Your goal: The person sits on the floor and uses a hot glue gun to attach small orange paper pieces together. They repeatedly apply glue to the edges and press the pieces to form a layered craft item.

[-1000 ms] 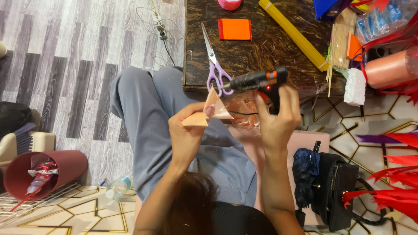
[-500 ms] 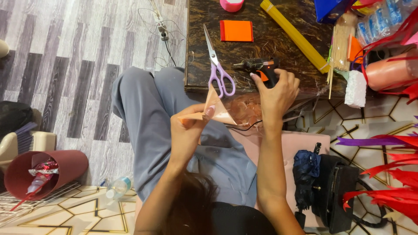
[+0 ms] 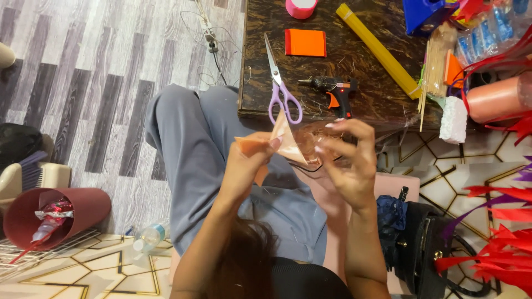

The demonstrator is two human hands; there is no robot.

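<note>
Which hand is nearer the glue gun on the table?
The right hand: its fingertips sit just below the glue gun, at the table's edge. The left hand is further off to the left, below the purple scissors, pinching the peach paper.

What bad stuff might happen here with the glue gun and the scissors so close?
1. The glue gun lies on the table right beyond the right hand; if it is hot, a reaching finger might get burned.
2. The scissors lie at the table's near edge, handles toward the knees; a bump might knock them off.
3. Both hands pinch the thin peach piece; the left hand could crease or tear it.
</note>
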